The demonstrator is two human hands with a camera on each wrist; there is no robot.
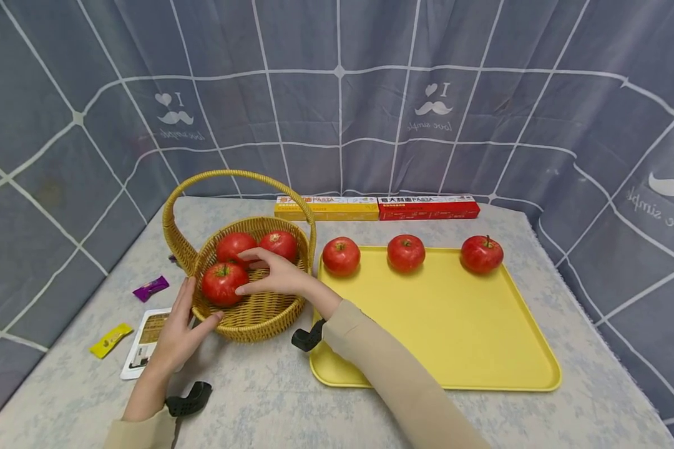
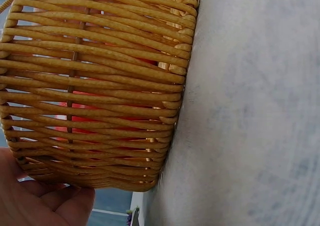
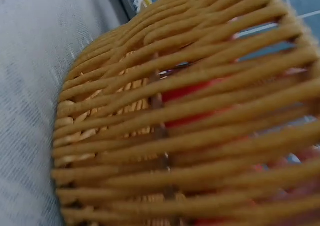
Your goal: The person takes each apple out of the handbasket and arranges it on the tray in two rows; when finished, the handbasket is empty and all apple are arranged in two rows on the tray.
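Nearest the camera, two arms in beige sleeves reach forward over a table covered with a pale, mottled cloth. Behind it hangs a grey curtain with a white grid pattern.

To the right lies a large yellow tray. Three red apples sit in a row along its far edge: one at the left, one in the middle, one at the right, each well apart from the next.

Left of the tray stands a wicker basket with a tall arched handle. It holds three more red apples. The left hand rests against the basket's near outer wall, fingers relaxed and straight, steadying it; in the left wrist view only the woven side and a bit of palm show. The right hand reaches into the basket, its fingers spread over the front apple and touching it; the grip does not look closed round the fruit yet. The right wrist view shows only blurred wicker with red behind it.

By the look of it, the step in hand is taking hold of an apple in the basket. The next move would call for closing the fingers round it and lifting it clear of the rim and handle.

Smaller things: two long pasta boxes at the table's back edge, a printed card, and purple and yellow sachets to the left.
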